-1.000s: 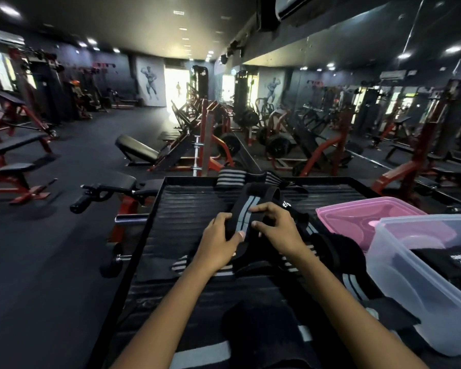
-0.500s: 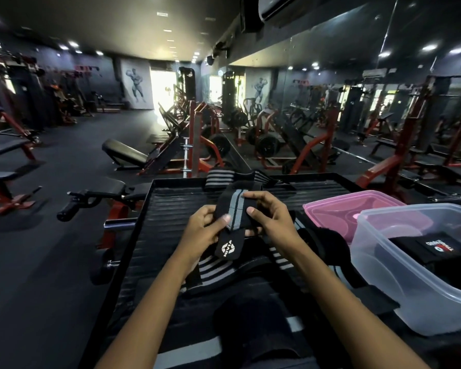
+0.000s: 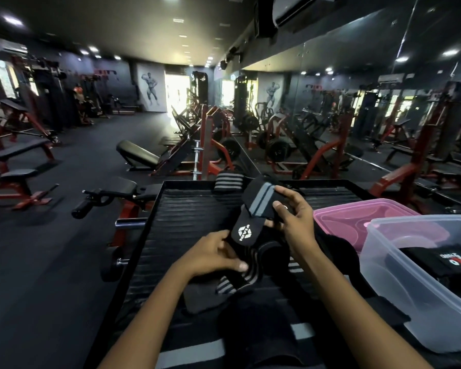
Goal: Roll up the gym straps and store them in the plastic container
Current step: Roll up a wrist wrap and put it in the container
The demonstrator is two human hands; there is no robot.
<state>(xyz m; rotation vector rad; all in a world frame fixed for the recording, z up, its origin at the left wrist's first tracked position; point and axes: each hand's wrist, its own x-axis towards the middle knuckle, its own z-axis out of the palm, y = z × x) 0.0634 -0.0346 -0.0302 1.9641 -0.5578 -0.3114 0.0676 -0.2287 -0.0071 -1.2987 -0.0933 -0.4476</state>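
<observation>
A black gym strap with grey stripes (image 3: 258, 206) is lifted over the black ribbed tray (image 3: 186, 217). My right hand (image 3: 294, 219) grips its rolled upper part, thumb on the front. A tab with a white logo hangs from it. My left hand (image 3: 213, 255) pinches the strap's loose lower part, which trails down to the tray. More black straps (image 3: 328, 251) lie heaped beside my right wrist. The clear plastic container (image 3: 399, 294) stands at the right with black rolled straps (image 3: 447, 262) inside.
A pink lid (image 3: 357, 214) lies behind the clear container. Another striped strap (image 3: 228, 182) drapes over the tray's far rim. A wide black and white band (image 3: 197, 350) lies near me. Red benches and weight machines (image 3: 210, 145) fill the gym floor beyond.
My right hand lifted the rolled strap up and to the right. My left hand dropped lower and now holds the trailing part. The logo tab hangs free.
</observation>
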